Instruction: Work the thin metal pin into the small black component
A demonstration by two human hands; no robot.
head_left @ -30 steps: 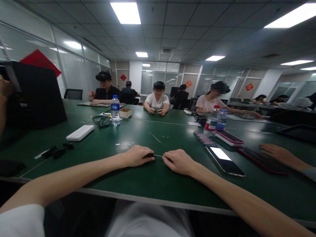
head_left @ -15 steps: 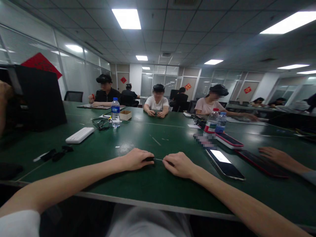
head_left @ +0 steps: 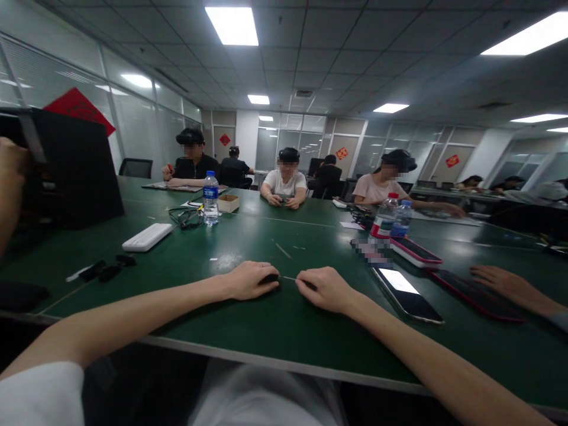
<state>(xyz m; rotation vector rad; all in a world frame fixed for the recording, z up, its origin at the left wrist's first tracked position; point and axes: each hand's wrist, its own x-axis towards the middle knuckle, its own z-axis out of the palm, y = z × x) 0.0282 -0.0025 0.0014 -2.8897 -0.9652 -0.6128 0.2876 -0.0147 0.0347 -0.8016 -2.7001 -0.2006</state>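
My left hand [head_left: 254, 280] rests on the green table [head_left: 248, 331], its fingers curled around a small black object [head_left: 270, 278] that is mostly hidden. Just to its right, my right hand [head_left: 323, 289] lies with its fingers bent and pressed together; what they hold, if anything, is hidden. A thin pale line [head_left: 288, 278] shows between the two hands, which do not touch. A phone [head_left: 408, 294] with a partly lit screen lies to the right of my right hand.
Bottles [head_left: 210, 198] [head_left: 385, 218], a white power strip [head_left: 148, 237], a cardboard box [head_left: 228, 203] and black cables [head_left: 185, 218] stand or lie further back. Another person's hand [head_left: 510, 287] is at the right beside a red-edged device [head_left: 474, 294]. Dark pieces [head_left: 106, 269] lie left.
The view has shifted slightly, so the scene sits a little further right and higher. The fingers of my left hand have closed slightly over the black object.
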